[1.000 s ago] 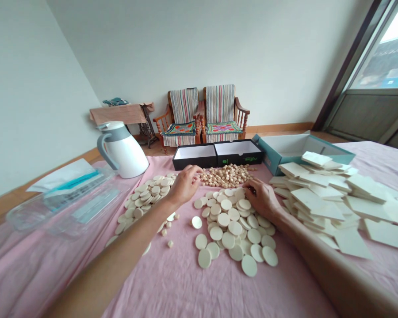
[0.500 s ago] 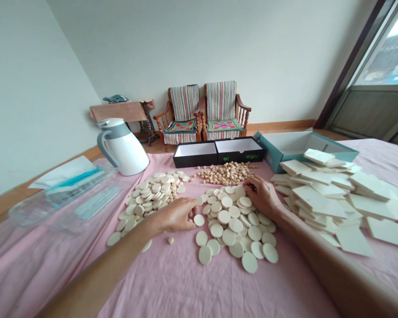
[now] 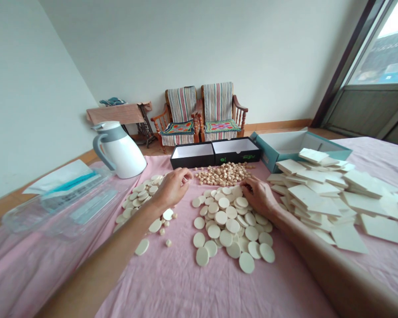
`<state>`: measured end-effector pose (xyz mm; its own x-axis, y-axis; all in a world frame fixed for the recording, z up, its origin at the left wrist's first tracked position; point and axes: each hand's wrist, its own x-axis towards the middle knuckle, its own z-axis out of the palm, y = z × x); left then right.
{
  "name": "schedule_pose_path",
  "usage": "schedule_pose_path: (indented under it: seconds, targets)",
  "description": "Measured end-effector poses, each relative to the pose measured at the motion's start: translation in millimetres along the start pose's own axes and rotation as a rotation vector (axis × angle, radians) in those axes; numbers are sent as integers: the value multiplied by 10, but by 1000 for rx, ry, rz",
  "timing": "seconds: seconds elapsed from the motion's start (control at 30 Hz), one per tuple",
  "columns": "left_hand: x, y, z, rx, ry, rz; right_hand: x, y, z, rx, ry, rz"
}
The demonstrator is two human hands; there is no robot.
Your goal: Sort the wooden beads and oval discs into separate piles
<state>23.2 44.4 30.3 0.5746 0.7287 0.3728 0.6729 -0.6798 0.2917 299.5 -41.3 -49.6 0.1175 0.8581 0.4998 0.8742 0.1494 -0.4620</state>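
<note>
My left hand (image 3: 173,187) is over the far right edge of the left pile of pale wooden discs (image 3: 139,198). Its fingers are curled together; what they hold, if anything, cannot be made out. To its right lies a heap of small wooden beads (image 3: 223,174). My right hand (image 3: 259,194) rests at the far right side of the middle pile of larger round wooden discs (image 3: 232,225). Its fingers are bent inward at the discs, and their tips are partly hidden. A few loose beads (image 3: 168,243) lie on the cloth below my left forearm's discs.
A heap of square wooden boards (image 3: 318,198) lies right of my right hand, before a teal box (image 3: 268,154). Black boxes (image 3: 237,157) stand behind the beads. At left are a white jug (image 3: 128,154) and clear plastic packaging (image 3: 76,198). Pink cloth (image 3: 175,282) covers the table.
My left hand has moved away from the middle discs, up and to the left, near the beads. My right hand stays at the middle pile. The view has shifted slightly.
</note>
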Motion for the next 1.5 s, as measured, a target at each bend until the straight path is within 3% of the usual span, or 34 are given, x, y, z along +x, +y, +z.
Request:
schedule_pose_path:
  seconds: [0.13,0.33,0.7,0.8,0.83,0.93,1.0,1.17,1.33,1.5]
  targets:
    - [-90,-240,0,197,-191,-22,-2,25,19,-11,-3,4]
    - [-94,-448,120,281,-253,-17,-7,16,11,-8,-5,-3]
    - [-70,-417,129,254,-275,-22,-2,28,22,-15,-10,3]
    - [-90,-240,25,106,-297,39,-2,22,16,-15,-14,3]
    - [-100,-175,-24,-35,-303,71,-1,21,15,-18,-14,4]
    - [-145,-58,-180,-218,-201,97,1,28,18,-21,-14,0]
    - [-199,-79,-260,-150,-233,101,1,35,23,-18,-15,-5]
    - [-421,-277,-302,31,-511,102,-3,37,27,-24,-1,-8]
    - [-599,-310,-214,167,-507,66,4,21,8,-21,-8,-17]
    - [-581,-257,-195,158,-461,90,6,23,14,-17,-7,-16]
